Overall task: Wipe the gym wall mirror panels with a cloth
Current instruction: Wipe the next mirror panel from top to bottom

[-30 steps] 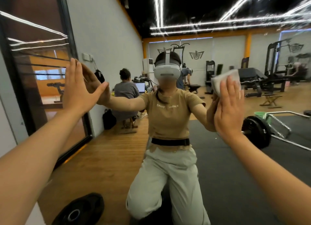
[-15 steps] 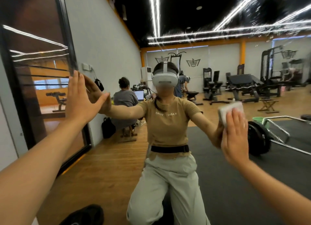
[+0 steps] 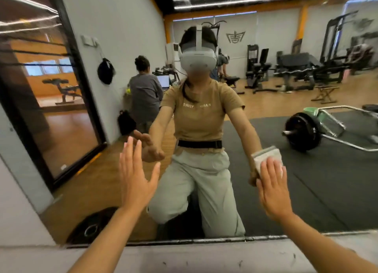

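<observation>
A: Head view: right hand (image 3: 273,193) flat, fingers straight, pressing folded cloth (image 3: 269,157) on mirror (image 3: 306,180), low, near bottom edge. Left hand (image 3: 134,177)?

B: Spread wide, fingertips at the glass. Risk: smudges; cloth could slip.

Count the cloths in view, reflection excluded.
1. The cloth is pressed flat against the mirror under the right hand, low on the panel. The left hand holds none.

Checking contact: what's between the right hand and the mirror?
Head view: a folded white cloth lies between the right hand and the mirror, under flat fingers.
</observation>
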`<state>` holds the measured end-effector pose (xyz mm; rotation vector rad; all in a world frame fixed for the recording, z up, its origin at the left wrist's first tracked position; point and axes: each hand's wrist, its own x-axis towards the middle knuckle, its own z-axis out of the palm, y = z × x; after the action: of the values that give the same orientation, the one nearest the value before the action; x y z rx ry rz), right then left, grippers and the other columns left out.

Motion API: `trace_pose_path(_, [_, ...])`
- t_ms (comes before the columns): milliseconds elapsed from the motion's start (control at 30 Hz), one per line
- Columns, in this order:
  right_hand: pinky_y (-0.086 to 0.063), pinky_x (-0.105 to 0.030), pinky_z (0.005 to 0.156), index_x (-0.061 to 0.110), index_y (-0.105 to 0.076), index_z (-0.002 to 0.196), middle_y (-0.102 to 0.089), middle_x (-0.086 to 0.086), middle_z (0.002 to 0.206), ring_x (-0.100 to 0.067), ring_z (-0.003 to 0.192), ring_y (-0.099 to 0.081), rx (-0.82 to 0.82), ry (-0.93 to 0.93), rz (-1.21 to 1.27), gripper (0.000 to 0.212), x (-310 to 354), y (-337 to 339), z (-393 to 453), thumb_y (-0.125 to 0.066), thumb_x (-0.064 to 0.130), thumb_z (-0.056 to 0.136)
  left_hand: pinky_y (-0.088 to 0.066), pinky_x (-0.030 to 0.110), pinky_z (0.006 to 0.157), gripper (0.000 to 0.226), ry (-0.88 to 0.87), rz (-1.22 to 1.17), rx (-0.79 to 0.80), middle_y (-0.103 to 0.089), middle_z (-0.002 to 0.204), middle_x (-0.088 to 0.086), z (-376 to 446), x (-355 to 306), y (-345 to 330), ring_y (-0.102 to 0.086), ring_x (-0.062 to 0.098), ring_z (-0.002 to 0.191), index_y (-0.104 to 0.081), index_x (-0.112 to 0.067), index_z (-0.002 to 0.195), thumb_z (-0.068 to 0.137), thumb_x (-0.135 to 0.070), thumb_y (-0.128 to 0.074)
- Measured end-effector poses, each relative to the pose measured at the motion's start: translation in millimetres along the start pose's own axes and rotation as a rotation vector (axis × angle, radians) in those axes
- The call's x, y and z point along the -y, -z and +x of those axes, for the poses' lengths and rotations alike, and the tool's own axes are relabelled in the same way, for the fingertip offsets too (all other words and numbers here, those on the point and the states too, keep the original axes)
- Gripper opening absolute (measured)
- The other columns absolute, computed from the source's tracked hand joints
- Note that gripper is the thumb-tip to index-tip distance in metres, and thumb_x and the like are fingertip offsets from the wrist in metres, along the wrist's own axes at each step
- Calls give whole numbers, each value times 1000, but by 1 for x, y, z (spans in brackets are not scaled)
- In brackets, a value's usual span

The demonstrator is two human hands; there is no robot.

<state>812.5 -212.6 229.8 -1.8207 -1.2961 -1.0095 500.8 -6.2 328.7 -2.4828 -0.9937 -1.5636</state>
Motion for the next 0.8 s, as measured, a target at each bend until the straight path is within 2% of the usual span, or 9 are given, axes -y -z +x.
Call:
trace_pose_path(100, [4,-41,124,12,-5,158,2,-4,167,-26,153,1,213,-1,-17,54,-5,-12,-71,-13,34,109,-3,37,124,81,50,15,84,0,167,2,-31,0,-24,4,16,153,-19,-12,157,93,-54,-45])
trace_pose_path(200, [5,-39,123,17,-1,159,4,-1,167,-22,153,3,233,40,5,53,-8,-7,-61,-13,32,109,-8,42,122,84,104,-1,119,5,166,1,-38,-3,-33,14,11,151,-12,-13,158,93,-48,-50])
trace_pose_path(267, [4,-38,124,20,-5,159,3,5,166,-19,153,1,123,98,37,52,-8,0,-20,-20,28,109,-8,42,122,83,111,-12,110,7,166,2,-38,-4,-35,15,11,151,-10,-14,158,93,-46,-51])
trace_pose_path(333, [2,-39,124,18,-18,156,0,7,166,-16,153,-1,-48,98,52,53,-5,14,35,-33,19,105,-7,42,122,83,110,-14,103,8,166,2,-38,-4,-37,15,12,151,-9,-14,158,93,-44,-51])
trace_pose_path(467, [-1,-41,123,3,-31,149,-24,-15,158,-14,151,-3,-278,0,80,45,8,32,111,-38,8,105,5,26,122,83,96,-32,83,15,164,-5,-39,-3,-39,14,16,152,-7,-14,159,95,-42,-52])
trace_pose_path(567, [-1,-43,123,5,-26,151,-12,-12,163,-14,152,1,-326,13,54,45,20,6,82,-32,10,107,7,25,121,81,82,-37,87,13,165,-1,-39,0,-39,13,19,152,-6,-14,159,96,-40,-51])
trace_pose_path(633, [0,-44,123,16,-14,158,1,1,166,-18,153,1,-176,120,-8,65,22,-25,14,-39,2,100,5,26,122,80,82,-42,97,10,166,5,-39,1,-38,12,21,152,-7,-14,159,97,-39,-51])
trace_pose_path(700, [2,-43,124,20,-6,159,3,4,166,-19,153,0,107,328,-125,88,13,-48,-71,-39,-4,82,4,25,122,80,74,-46,96,7,166,9,-39,2,-38,11,22,153,-7,-13,159,97,-39,-51])
trace_pose_path(800, [0,-39,124,18,-5,159,2,3,167,-17,153,0,416,553,-250,92,-7,-60,-153,-35,-1,74,3,27,123,80,50,-48,97,8,166,8,-40,6,-37,10,24,153,-7,-14,159,97,-38,-51])
